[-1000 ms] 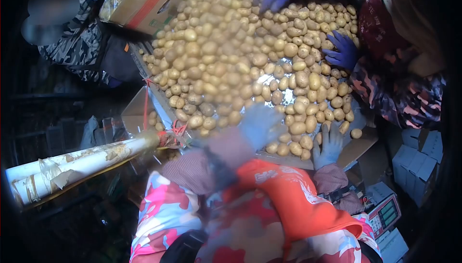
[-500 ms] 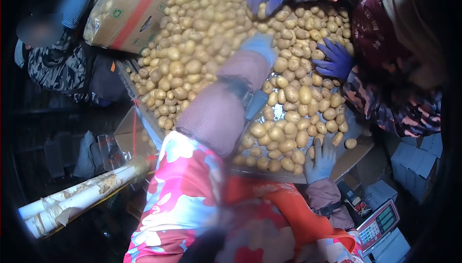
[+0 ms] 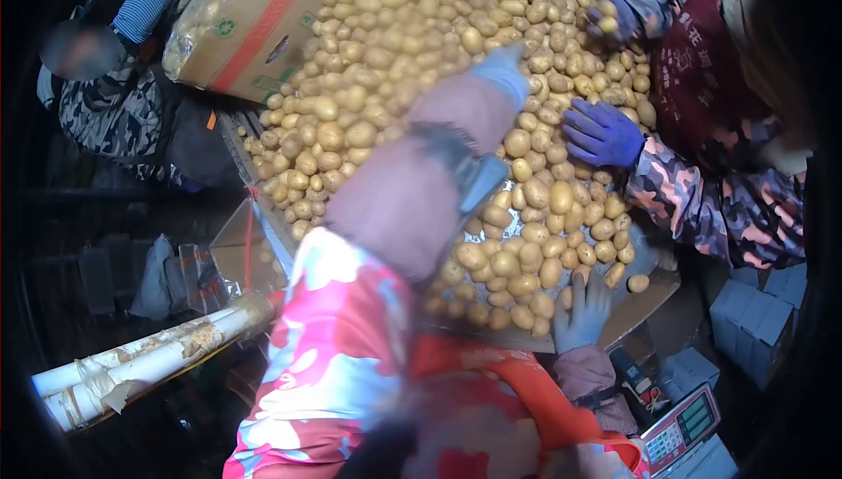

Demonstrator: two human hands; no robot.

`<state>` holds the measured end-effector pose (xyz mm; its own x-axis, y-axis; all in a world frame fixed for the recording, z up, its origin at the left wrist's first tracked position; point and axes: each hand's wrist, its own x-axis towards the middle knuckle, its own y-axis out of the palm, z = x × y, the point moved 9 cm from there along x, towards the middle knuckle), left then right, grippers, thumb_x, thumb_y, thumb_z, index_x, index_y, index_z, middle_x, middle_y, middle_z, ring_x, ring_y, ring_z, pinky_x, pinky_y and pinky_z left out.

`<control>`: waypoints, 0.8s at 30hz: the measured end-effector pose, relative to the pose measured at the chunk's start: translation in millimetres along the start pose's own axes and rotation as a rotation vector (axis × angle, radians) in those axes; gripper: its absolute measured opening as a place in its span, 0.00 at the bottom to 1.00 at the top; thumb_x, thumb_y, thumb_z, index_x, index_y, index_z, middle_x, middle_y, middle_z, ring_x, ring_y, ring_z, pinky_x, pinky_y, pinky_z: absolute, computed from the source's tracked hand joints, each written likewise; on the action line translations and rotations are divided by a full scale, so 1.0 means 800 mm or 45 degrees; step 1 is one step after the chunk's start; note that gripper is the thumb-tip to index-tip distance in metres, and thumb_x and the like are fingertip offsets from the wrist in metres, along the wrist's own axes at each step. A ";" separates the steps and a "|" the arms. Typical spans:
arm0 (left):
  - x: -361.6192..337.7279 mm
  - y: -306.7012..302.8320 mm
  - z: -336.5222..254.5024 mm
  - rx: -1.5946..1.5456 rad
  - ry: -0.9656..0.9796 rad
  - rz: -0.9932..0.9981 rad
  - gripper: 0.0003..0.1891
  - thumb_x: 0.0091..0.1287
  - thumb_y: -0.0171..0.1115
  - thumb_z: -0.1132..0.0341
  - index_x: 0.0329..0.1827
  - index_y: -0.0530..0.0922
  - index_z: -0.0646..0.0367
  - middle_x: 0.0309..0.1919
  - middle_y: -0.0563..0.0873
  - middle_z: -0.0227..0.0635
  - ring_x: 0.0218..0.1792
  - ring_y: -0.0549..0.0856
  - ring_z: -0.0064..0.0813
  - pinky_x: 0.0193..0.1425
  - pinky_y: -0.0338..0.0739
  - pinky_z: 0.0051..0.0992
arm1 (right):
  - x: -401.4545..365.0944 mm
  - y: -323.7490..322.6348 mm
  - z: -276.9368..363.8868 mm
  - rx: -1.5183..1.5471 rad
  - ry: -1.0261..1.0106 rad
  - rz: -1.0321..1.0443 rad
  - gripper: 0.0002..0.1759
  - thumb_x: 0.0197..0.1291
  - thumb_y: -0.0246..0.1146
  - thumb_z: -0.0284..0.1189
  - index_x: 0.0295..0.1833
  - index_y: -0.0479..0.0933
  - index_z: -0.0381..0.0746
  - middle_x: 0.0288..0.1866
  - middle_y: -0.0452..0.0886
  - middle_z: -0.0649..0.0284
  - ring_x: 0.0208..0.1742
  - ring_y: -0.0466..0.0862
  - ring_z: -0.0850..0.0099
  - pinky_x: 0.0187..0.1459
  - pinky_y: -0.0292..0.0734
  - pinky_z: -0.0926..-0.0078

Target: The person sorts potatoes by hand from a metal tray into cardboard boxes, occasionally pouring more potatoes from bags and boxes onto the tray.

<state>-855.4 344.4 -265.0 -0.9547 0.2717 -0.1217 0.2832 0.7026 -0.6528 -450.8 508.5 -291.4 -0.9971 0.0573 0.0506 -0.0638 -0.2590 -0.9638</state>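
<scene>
Many potatoes cover a wide sorting surface in front of me. My left arm reaches forward across them in a pink sleeve, and my left hand, in a light blue glove, is among the potatoes near the middle; its fingers are blurred and partly hidden. At the near right edge, my right hand, in a pale glove, lies with its fingers spread beside the nearest potatoes, holding none. A strip of metal shows between potatoes.
A co-worker at the right has purple gloves, one hand spread, the other around potatoes. A cardboard box of potatoes tilts at the upper left, near another person. White rolls stand lower left; a scale lower right.
My left hand has moved slightly forward and right over the potatoes. The co-worker's far hand has moved right, towards their body, with potatoes. My right hand stays near the edge.
</scene>
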 end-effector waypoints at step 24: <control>-0.129 -0.157 0.086 0.107 -0.102 -0.413 0.26 0.71 0.61 0.48 0.68 0.79 0.49 0.72 0.76 0.47 0.66 0.82 0.51 0.72 0.75 0.42 | 0.001 0.000 -0.003 0.032 -0.038 0.057 0.38 0.60 0.66 0.33 0.77 0.67 0.40 0.77 0.65 0.38 0.75 0.67 0.38 0.76 0.60 0.38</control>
<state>-798.8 182.6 -221.8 -0.9989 -0.0115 0.0462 -0.0415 0.6867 -0.7258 -451.2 510.6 -291.9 -0.9998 0.0161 0.0155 -0.0195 -0.2850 -0.9583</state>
